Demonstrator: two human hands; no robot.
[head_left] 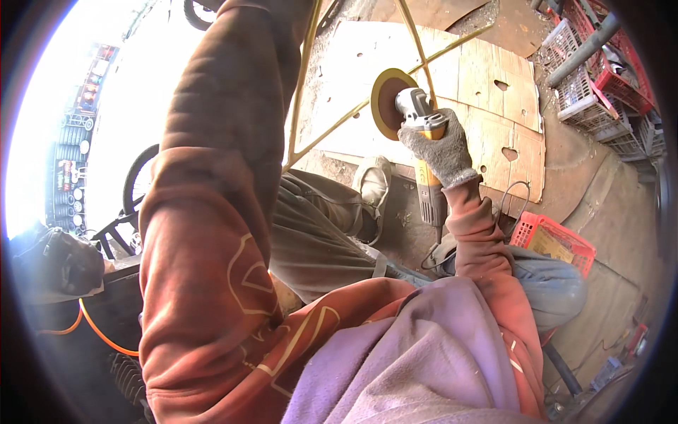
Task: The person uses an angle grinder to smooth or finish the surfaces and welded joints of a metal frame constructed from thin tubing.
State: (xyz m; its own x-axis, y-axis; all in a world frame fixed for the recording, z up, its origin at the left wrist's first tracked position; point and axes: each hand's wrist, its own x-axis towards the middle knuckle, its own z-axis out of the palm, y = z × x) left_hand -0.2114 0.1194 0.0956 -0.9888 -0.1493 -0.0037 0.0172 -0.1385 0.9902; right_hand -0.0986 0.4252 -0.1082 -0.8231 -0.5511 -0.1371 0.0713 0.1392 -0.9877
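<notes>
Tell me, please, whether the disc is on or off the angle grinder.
On: the round disc sits mounted at the front end of the angle grinder, which the gloved right hand grips.

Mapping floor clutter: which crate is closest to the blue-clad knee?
The red crate right beside the blue-clad knee, standing apart; the other crates, red and whitish, cluster farther off at upper right.

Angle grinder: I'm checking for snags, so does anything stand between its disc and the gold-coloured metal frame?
Nothing visible does: in this view the disc overlaps the metal frame, though whether they touch is unclear. The gloved right hand grips the angle grinder.
</notes>
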